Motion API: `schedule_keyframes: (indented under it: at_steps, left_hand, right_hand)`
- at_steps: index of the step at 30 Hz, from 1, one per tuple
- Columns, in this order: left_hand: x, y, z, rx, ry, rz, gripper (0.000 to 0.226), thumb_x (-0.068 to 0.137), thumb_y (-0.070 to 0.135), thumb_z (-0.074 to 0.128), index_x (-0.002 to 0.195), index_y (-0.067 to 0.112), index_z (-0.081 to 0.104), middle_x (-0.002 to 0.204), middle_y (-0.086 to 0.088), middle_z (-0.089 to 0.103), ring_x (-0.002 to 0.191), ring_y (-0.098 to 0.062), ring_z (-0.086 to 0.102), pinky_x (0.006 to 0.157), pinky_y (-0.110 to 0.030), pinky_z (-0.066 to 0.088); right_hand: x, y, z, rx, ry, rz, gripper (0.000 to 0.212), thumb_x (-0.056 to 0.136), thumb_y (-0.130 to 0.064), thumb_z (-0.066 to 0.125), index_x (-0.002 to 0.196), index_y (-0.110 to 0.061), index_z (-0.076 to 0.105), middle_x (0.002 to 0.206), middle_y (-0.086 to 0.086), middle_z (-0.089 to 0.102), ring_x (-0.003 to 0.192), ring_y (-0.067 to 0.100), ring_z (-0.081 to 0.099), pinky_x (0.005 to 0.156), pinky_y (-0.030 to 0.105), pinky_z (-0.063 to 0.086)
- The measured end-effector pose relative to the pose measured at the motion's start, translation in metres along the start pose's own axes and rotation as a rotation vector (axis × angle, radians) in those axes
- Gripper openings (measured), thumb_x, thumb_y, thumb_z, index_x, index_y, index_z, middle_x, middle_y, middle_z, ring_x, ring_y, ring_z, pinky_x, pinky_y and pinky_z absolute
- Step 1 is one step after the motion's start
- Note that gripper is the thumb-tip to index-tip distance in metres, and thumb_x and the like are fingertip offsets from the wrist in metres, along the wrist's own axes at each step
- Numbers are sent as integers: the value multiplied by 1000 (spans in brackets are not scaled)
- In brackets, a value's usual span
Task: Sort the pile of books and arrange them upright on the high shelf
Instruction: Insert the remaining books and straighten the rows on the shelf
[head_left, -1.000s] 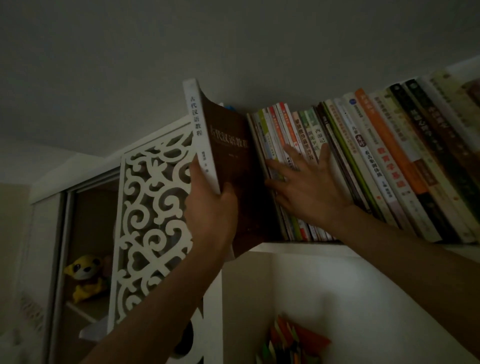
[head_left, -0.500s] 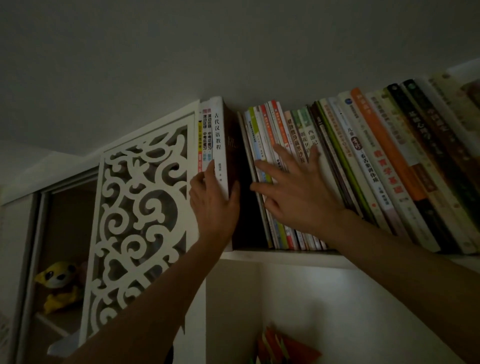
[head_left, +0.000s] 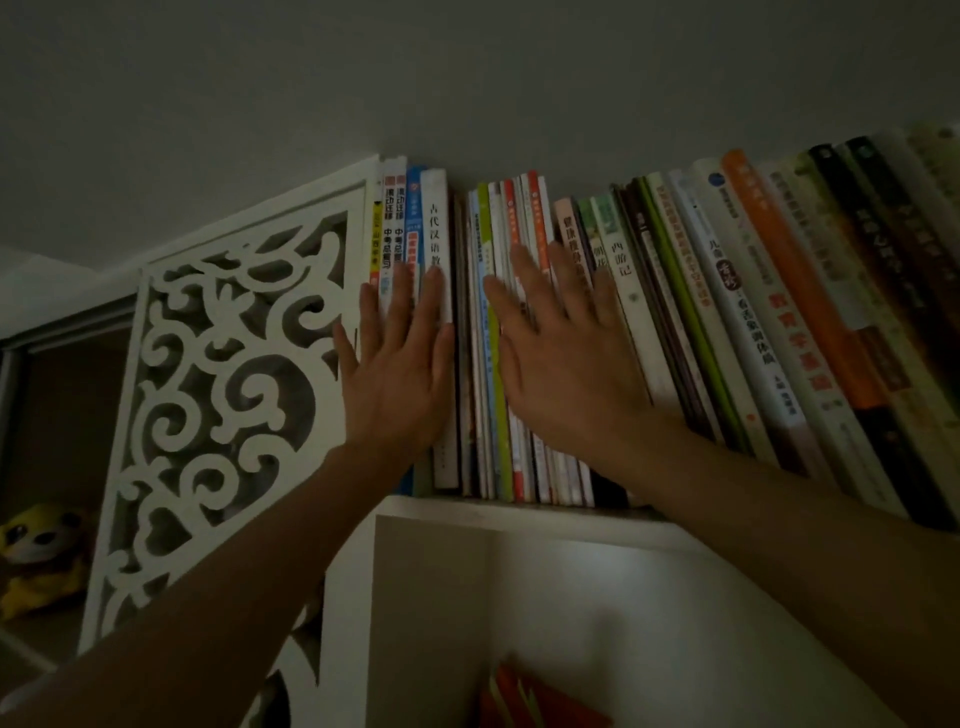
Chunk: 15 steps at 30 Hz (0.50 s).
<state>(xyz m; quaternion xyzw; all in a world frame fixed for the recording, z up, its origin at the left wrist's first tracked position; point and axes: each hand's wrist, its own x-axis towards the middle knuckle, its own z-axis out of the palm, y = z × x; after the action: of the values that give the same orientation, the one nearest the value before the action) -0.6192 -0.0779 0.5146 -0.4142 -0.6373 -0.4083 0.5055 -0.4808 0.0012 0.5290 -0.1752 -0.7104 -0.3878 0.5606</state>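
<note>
Fingers (head_left: 432, 291) of the left hand (head_left: 397, 374) are extended straight and laid flat against the spines at the left end of the row; nothing is gripped. The index fingertip is set on the white-spined book (head_left: 435, 228), whose spine stands upright just right of the blue-spined book (head_left: 414, 208); the remaining fingertips are spread across the blue spine and the exam workbooks (head_left: 390, 218) beside the end panel.

Fingers (head_left: 524, 280) of the right hand (head_left: 563, 364) are likewise straight and splayed, pressed flat on the thin, colourful spines (head_left: 498, 228) in the middle of the row, with nothing held. A narrow dark gap is observed between the white-spined book and these thin volumes.

All books are found standing on the high shelf (head_left: 519, 506), close under the ceiling (head_left: 467, 78). Those to the right, including an orange-spined book (head_left: 779, 260), are seen leaning rightward. The carved white fretwork panel (head_left: 228, 374) adjoins the shelf's left end. A yellow plush toy (head_left: 36, 551) is noted in the cabinet at lower left. Orange items (head_left: 524, 701) are visible in the compartment below, too dim to identify.
</note>
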Motion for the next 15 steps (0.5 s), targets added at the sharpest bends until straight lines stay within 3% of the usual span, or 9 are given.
schedule_keyframes:
  at_steps: [4, 8, 10, 13, 15]
  left_hand:
    - [8, -1, -8, 29, -49, -3, 58, 92, 55, 8, 145, 39, -9, 155, 8, -18, 142, -19, -18, 108, -46, -15]
    - [20, -14, -22, 35, -72, 130, 54, 98, 49, 16, 148, 34, 1, 155, 9, -14, 142, -13, -13, 109, -43, -11]
    - [21, -20, -21, -3, -98, 143, 55, 97, 52, 17, 146, 37, -3, 152, 12, -19, 139, -8, -16, 110, -43, -9]
    - [9, -29, -10, -69, -122, 154, 56, 91, 60, 10, 139, 44, -15, 145, 19, -27, 135, -6, -24, 112, -42, -10]
    - [5, -33, -4, -139, -98, 176, 56, 87, 61, 5, 138, 45, -14, 145, 21, -26, 137, -5, -24, 112, -38, -12]
  right_hand:
    - [1, -4, -3, -8, -88, -18, 58, 92, -38, 20, 140, -15, 42, 151, 15, 32, 140, 38, 25, 109, 59, 19]
    - [20, 7, -25, 84, -94, -47, 57, 96, -44, 17, 144, -19, 35, 156, 8, 19, 145, 28, 12, 113, 48, 1]
    - [53, 14, -33, 156, -63, -15, 54, 99, -42, 25, 147, -18, 25, 158, 5, 12, 146, 23, 9, 116, 43, 0]
    - [107, 11, -31, 333, -135, 32, 58, 100, -42, 31, 149, -16, 16, 157, 5, 19, 143, 20, 19, 118, 43, 10]
    - [125, 0, -20, 300, -205, 10, 57, 101, -42, 28, 150, -18, 14, 153, 4, 30, 139, 20, 29, 117, 46, 8]
